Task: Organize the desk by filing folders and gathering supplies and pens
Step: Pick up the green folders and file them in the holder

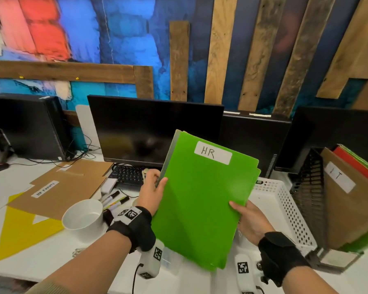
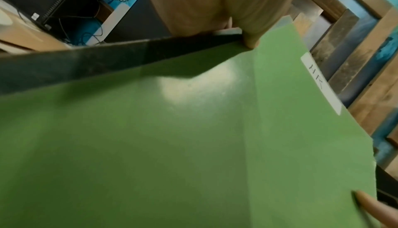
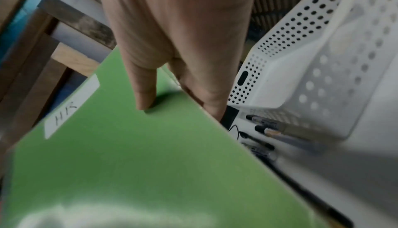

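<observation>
So the black mesh file rack (image 1: 310, 200) sits at the right edge of the desk (image 1: 43, 259) and already has folders standing in it: a brown one with a white label (image 1: 348, 200) in front, then red (image 1: 357, 164) and green ones behind. Just left of it is a white perforated basket (image 1: 285, 200); can't really tell what's in it since it's mostly hidden. A white paper cup (image 1: 84, 217) stands near the front left, looks empty, with a few markers (image 1: 115, 200) lying on the desk right behind it.

The green folder (image 1: 202, 200) marked "HR" is held up in the air over the middle of the desk, in front of the monitor (image 1: 153, 128). Its long axis runs near upright, label end up and tipped a bit to the right. Left hand (image 1: 152, 192) pinches its left edge, thumb on the front. Right hand (image 1: 249, 221) pinches the right edge the same way.
</observation>
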A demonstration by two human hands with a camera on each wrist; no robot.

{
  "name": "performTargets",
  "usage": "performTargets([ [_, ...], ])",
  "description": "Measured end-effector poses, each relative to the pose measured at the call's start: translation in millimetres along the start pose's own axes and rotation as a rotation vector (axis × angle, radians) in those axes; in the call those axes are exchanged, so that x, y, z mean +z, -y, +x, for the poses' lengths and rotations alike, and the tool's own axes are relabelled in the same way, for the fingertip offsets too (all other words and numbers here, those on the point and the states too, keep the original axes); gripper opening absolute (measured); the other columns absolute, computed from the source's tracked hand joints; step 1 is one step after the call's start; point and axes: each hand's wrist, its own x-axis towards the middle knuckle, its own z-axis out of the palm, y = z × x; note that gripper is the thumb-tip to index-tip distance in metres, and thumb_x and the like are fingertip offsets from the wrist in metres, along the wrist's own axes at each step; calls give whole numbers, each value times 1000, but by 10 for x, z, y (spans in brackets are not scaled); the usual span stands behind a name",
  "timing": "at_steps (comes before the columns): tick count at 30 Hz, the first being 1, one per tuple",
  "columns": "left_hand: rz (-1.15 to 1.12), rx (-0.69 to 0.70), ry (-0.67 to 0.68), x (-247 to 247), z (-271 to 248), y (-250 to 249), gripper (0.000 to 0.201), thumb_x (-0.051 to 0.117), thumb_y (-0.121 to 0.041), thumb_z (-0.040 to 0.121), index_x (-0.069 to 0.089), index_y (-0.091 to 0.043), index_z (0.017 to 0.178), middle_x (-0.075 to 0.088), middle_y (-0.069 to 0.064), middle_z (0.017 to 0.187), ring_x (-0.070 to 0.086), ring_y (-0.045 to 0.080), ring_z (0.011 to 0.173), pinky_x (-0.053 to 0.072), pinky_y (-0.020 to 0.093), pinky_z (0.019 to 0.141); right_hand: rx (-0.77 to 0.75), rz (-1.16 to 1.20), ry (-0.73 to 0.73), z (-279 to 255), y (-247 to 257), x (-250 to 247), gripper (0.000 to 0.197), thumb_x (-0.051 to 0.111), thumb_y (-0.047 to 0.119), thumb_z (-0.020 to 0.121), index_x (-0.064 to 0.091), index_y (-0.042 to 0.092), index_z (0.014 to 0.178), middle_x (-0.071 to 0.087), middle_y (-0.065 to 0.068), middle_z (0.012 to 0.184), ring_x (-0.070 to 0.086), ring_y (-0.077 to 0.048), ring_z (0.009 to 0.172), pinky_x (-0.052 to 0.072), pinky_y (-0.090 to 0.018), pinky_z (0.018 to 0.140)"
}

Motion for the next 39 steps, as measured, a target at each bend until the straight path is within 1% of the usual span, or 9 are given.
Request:
performTargets([
  [4,-111,-82,44,-33,90,30,26,53,-10,93,44,-16,117,62,11,102,59,24,96,45,44,94,-49,20,-33,20,52,105,40,52,2,88,50,6,128,60,-17,128,56,-35,118,40,-53,103],
  [7,-114,-108,158,-51,107,16,26,57,-8,91,47,-20,111,61,2,107,59,20,101,47,39,96,-86,-13,-69,18,145,151,47,58,6,81,51,7,127,61,-15,126,57,-35,118,39,-55,104],
  [14,-214,-113,213,-32,208,99,38,55,9,86,45,-16,113,59,-2,106,56,23,106,47,48,97,-89,-31,-135,-156,91,245,34,54,4,90,55,4,124,64,-16,121,60,-32,113,45,-48,99],
  [17,-237,-84,247,76,146,95,37,56,8,86,46,-17,111,61,2,108,57,24,108,46,50,97,-79,-47,-162,-308,-22,204,40,59,14,85,56,8,125,65,-11,121,61,-29,113,46,-48,99],
  [22,-249,-73,298,430,84,45,40,60,4,85,49,-17,117,61,2,114,57,20,113,45,38,101,-157,4,-201,-593,-18,-18,55,71,22,69,57,12,121,67,-10,118,65,-28,108,55,-43,88],
  [25,-204,-83,329,656,70,15,45,62,-3,86,48,-18,126,59,0,121,55,16,115,43,39,104,-244,-24,-280,-721,61,-104,40,65,12,79,59,12,118,70,-10,113,67,-27,103,54,-42,90],
  [29,-129,-99,404,1013,34,-154,56,61,-12,89,38,-18,140,55,-2,131,51,16,121,41,42,106,-338,-168,-387,-943,239,-296,77,83,52,55,58,20,121,67,-4,120,61,-24,114,42,-51,103],
  [33,33,-18,488,1440,-60,-490,51,60,-15,89,42,-13,137,53,6,135,50,22,124,39,33,105,-441,-294,-510,-1172,509,-588,26,64,15,86,63,27,109,69,-1,115,63,-23,110,45,-51,101],
  [39,193,96,536,2029,-250,-877,38,62,-16,86,55,-8,123,52,13,131,51,26,120,39,32,105,-573,-361,-701,-1398,950,-955,21,59,13,90,64,22,108,69,-6,112,65,-26,105,48,-51,97],
])
